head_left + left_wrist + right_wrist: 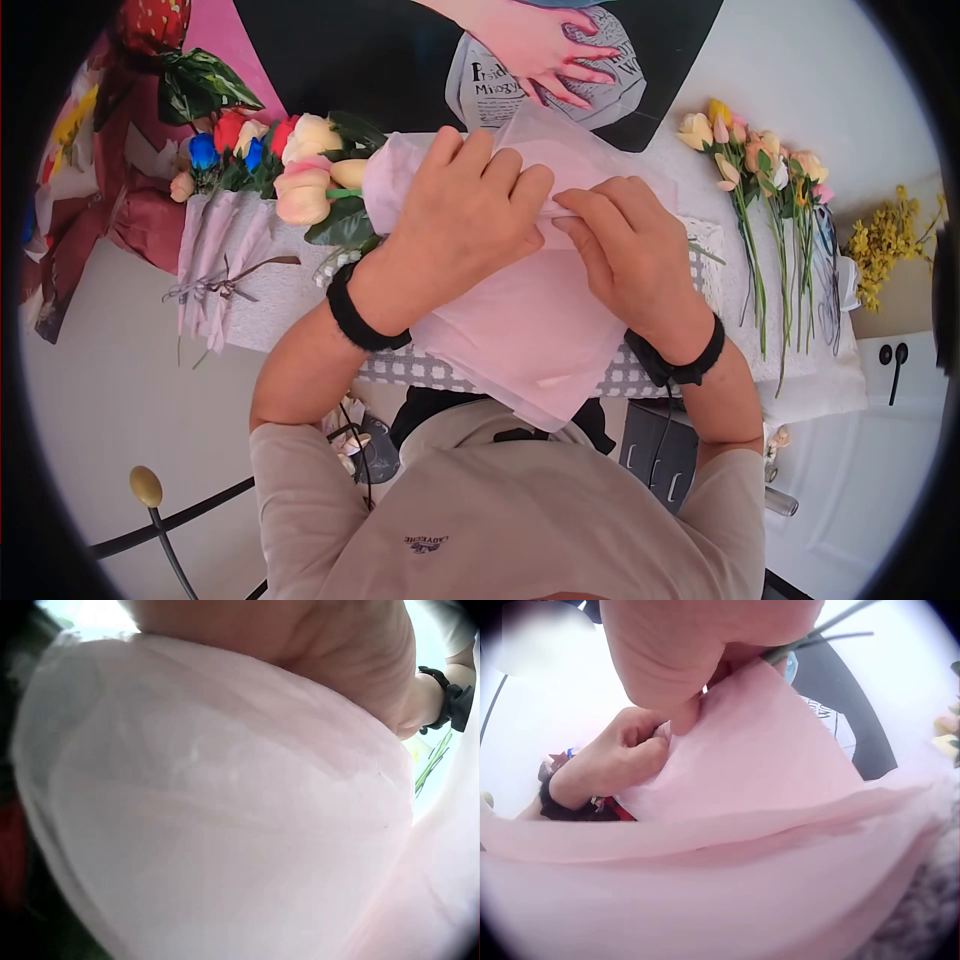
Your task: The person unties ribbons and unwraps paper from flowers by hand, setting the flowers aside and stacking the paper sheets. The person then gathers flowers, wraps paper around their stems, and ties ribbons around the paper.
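Sheets of pale pink wrapping paper point(530, 310) are folded around a bunch of artificial tulips point(303, 192), whose cream and pink heads stick out on the left. Green stems point(817, 636) come out of the paper's narrow end in the right wrist view. My left hand point(470, 215) grips the rolled paper from above, fingers curled over it. Close beside it, my right hand point(632, 245) pinches a paper edge between thumb and fingers. In the left wrist view the paper point(225, 795) fills most of the picture and hides the flowers inside.
Finished small bouquets point(225, 240) with red, blue and white flowers lie at the left. Loose long-stemmed flowers point(775, 210) lie on the right of the table. Behind the work stands a dark printed board point(330, 70). Yellow blossoms point(890, 245) are at the far right.
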{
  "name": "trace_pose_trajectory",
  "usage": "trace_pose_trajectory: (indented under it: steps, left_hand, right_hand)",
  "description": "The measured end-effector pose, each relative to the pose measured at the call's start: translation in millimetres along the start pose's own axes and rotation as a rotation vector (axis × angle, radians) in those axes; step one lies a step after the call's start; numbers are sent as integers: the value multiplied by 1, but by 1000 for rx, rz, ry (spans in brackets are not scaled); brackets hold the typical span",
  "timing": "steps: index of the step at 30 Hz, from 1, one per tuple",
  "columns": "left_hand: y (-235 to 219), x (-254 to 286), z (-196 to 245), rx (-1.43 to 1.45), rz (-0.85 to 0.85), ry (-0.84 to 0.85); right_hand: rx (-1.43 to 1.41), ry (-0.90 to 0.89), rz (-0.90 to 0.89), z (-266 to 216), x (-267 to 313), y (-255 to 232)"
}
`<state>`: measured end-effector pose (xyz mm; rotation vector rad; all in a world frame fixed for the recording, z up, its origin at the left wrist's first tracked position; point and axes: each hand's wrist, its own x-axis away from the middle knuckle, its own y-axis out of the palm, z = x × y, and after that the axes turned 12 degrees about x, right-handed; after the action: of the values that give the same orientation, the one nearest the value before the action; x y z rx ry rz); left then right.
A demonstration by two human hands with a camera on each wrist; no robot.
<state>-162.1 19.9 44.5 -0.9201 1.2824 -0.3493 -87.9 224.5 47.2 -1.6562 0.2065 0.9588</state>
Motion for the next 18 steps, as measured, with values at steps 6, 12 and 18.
trace_pose_trajectory:
  steps: [6,12,18]
  left_hand:
    - [-12,-11,7,-163,189,-21]
    - [-12,-4,-5,-153,57,-14]
    - [5,-2,-4,-202,261,122]
  right_hand:
    - [-245,182,9,4,2,-3]
    - [-676,516,-341,11,-1,-12]
    - [-931,575,-462,25,0,-6]
